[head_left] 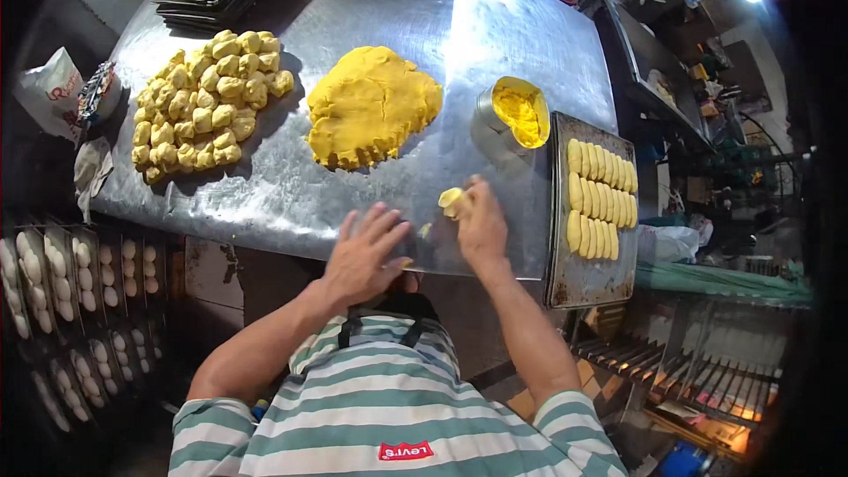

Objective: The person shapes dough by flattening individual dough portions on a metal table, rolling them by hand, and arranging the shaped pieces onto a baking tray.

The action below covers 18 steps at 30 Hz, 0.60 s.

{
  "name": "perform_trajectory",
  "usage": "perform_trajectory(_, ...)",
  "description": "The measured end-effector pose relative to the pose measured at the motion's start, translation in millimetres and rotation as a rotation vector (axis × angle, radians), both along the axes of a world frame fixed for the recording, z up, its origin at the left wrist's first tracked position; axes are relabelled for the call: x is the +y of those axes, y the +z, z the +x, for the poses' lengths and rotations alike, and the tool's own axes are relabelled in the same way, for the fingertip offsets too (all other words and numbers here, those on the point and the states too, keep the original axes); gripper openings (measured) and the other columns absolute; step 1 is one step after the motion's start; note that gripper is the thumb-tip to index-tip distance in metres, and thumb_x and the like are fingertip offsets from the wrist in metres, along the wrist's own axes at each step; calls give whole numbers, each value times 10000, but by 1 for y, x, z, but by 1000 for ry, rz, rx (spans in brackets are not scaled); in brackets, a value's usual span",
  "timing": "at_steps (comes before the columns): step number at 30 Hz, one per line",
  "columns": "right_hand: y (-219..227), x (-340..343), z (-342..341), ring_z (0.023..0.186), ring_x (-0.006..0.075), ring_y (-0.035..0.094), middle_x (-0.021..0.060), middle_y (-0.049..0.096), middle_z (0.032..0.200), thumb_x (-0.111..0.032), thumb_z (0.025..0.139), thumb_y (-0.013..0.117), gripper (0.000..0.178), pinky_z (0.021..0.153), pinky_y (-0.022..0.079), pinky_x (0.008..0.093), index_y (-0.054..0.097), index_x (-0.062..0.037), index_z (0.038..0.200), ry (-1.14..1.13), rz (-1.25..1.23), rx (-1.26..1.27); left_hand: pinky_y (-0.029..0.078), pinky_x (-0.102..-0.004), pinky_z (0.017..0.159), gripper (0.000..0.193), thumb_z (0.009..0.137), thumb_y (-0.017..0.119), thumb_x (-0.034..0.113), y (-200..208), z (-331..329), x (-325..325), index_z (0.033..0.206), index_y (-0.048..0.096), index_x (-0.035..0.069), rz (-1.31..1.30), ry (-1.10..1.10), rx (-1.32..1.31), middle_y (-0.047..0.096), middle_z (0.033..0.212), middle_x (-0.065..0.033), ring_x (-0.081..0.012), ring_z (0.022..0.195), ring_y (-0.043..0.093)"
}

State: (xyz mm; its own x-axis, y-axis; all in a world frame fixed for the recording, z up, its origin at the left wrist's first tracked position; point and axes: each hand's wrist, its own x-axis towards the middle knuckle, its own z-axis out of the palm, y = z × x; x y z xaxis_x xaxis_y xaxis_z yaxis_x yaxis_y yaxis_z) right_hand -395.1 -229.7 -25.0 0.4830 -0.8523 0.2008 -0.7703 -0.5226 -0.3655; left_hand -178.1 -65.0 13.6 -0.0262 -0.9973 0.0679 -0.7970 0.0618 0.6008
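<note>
We're pressing our left hand (360, 256) flat, fingers spread, on the near metal table (291, 185) edge; our right hand (479, 221) is pinching a yellow dough piece (451, 201) beside the baking tray (587, 278)

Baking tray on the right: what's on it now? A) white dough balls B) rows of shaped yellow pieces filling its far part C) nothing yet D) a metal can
B: the baking tray holds rows of shaped yellow pieces on its far part, its near part bare.

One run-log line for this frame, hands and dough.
left hand: flat on metal table | right hand: holds yellow dough piece | baking tray: rows of shaped pieces
</note>
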Motion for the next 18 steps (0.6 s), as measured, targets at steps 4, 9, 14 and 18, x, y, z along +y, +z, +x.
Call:
perform_trajectory(4, 4, 25, 16, 1484, 503, 426, 319, 473, 1578, -251, 997, 721, 565, 1226, 355, 550, 502, 22, 1441, -96, 31, -33, 339, -579, 1223, 544, 871, 813, 140, 5, 73, 43, 1398, 685, 182, -31, 150, 45, 588, 1522, -127, -389, 1497, 470)
perform_trajectory(9, 7, 15, 21, 1493, 502, 417, 318, 445, 1605, -308, 1049, 662, 624, 1235, 341, 563, 454, 37, 1527, -223, 3, -10, 384, -530, 1207, 483, 880, 777, 61, 2, 132, 68, 1354, 702, 112, -84, 325, 70, 614, 1481, -180, -427, 1472, 488)
perform_trajectory(14, 33, 56, 22, 1410, 464, 511, 272, 533, 1517, -260, 1030, 691, 574, 1142, 449, 508, 506, 21, 1496, -67, 83, -119, 364, -527, 1214, 487, 895, 740, 37, 11, 126, 65, 1373, 693, 120, -130, 423, 86, 615, 1480, -149, -404, 1472, 484)
perform_trajectory(18, 28, 31, -5, 1125, 419, 624, 201, 646, 1213, -211, 970, 752, 417, 1005, 506, 489, 663, -22, 1331, -40, 268, -158, 378, -500, 1220, 465, 913, 747, 42, 12, 91, 44, 1372, 689, 87, -110, 414, 163, 619, 1476, -165, -387, 1455, 507)
